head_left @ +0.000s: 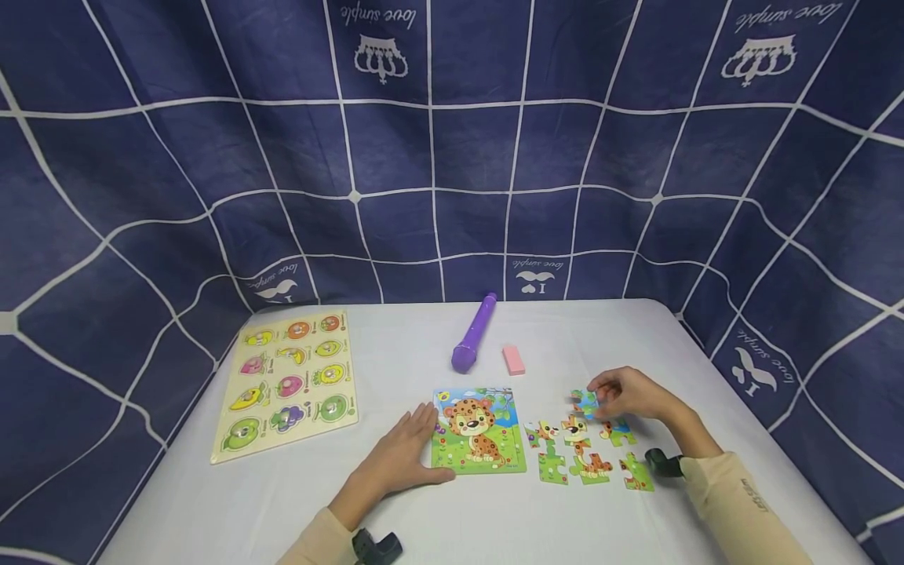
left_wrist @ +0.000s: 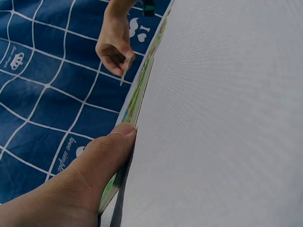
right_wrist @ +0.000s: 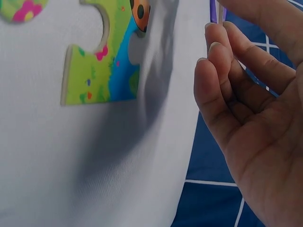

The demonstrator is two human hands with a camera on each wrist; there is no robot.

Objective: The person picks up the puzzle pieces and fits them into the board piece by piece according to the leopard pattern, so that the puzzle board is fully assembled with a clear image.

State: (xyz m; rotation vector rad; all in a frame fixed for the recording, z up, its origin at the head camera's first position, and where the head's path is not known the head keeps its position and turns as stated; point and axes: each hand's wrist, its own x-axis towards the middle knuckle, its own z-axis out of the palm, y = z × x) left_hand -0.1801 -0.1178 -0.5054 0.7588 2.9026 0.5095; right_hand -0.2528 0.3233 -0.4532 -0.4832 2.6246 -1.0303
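Observation:
My right hand (head_left: 631,392) pinches a puzzle piece (head_left: 585,402) with blue and green on it, between thumb and fingers. In the right wrist view that piece shows only as a thin edge at the fingertips. Below it, several loose leopard puzzle pieces (head_left: 592,467) lie on the table, one green and blue piece (right_wrist: 102,71) close to the right wrist. A square leopard picture board (head_left: 482,431) lies to their left. My left hand (head_left: 399,455) rests along that board's left side with fingers extended, its thumb (left_wrist: 111,146) touching the near edge.
A wooden fruit peg board (head_left: 286,384) lies at the table's left. Behind the leopard board are a purple toy microphone (head_left: 475,333) and a pink eraser-like block (head_left: 513,360). A blue checked curtain (head_left: 473,149) hangs around the white table (head_left: 395,337).

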